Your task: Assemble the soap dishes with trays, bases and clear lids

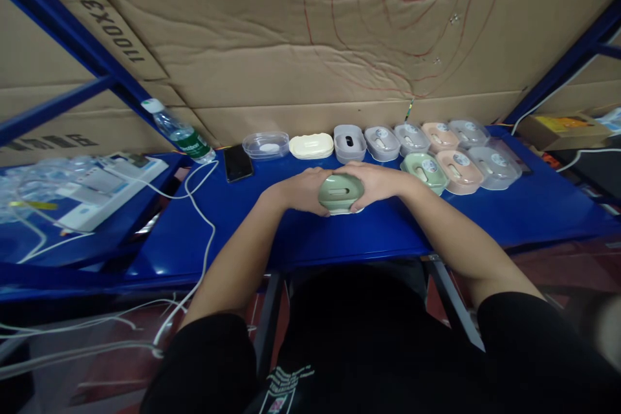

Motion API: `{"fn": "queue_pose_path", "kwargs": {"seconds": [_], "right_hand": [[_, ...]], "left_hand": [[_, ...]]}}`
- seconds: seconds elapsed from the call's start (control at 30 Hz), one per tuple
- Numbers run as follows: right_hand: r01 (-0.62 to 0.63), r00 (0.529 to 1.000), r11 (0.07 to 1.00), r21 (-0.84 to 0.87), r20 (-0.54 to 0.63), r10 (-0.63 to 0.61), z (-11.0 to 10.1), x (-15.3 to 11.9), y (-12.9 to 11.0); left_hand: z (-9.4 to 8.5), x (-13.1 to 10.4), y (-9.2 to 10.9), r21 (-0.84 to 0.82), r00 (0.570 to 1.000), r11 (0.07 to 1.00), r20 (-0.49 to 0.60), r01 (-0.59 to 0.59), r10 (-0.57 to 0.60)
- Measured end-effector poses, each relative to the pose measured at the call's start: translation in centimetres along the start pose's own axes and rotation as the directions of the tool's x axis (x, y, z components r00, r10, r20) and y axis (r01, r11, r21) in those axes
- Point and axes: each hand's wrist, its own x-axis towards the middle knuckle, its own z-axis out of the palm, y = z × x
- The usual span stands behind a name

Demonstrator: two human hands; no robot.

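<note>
Blue tabletop [339, 239] spreads before you, with the green box [341, 186] above its near part, between your hands. Your left hand [306, 191] curls around the box's left side and your right hand [372, 184] around its right, both gripping it, its slotted face visible to you. To the left of the green box, a white cable [211, 233] trails over the table edge. Beyond the green box and to its right stand lidded boxes [458, 173] in green, peach and grey. Just behind it sits a grey box [349, 149]; left of that are a cream scalloped dish [311, 147], a clear oval tray [266, 140] and a dark phone [237, 164]. Farther left leans a green-labelled bottle [183, 136]. Behind the green box rises cardboard [272, 32] with red curved lines.
</note>
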Motion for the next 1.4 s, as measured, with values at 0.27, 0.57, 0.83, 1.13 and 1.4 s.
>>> {"fn": "queue_pose_path", "kwargs": {"seconds": [0.27, 0.57, 0.83, 1.13, 1.4], "right_hand": [[-0.009, 1.000, 1.000, -0.029, -0.003, 0.009, 0.9, 0.3, 0.4], [-0.026, 1.000, 0.998, -0.065, -0.012, 0.026, 1.7, 0.8, 1.6], [0.002, 1.000, 0.998, -0.062, -0.005, -0.002, 2.0, 0.7, 2.3], [-0.029, 1.000, 0.997, -0.072, -0.007, 0.028, 2.4, 0.8, 2.6], [-0.052, 0.999, 0.997, -0.057, 0.005, 0.052, 2.3, 0.6, 2.9]], "left_hand": [[0.4, 0.2, -0.4, 0.087, 0.997, 0.994, 0.047, 0.064, -0.068], [0.4, 0.4, -3.1, 0.000, 0.981, 0.981, -0.010, 0.194, -0.194], [-2.0, -1.4, -8.5, -0.105, 0.638, 0.887, -0.658, 0.450, -0.401], [-0.9, -1.8, -11.2, -0.058, 0.562, 0.725, -0.590, 0.686, -0.580], [-1.3, -1.6, -10.8, -0.158, 0.380, 0.739, -0.777, 0.655, -0.502]]}}
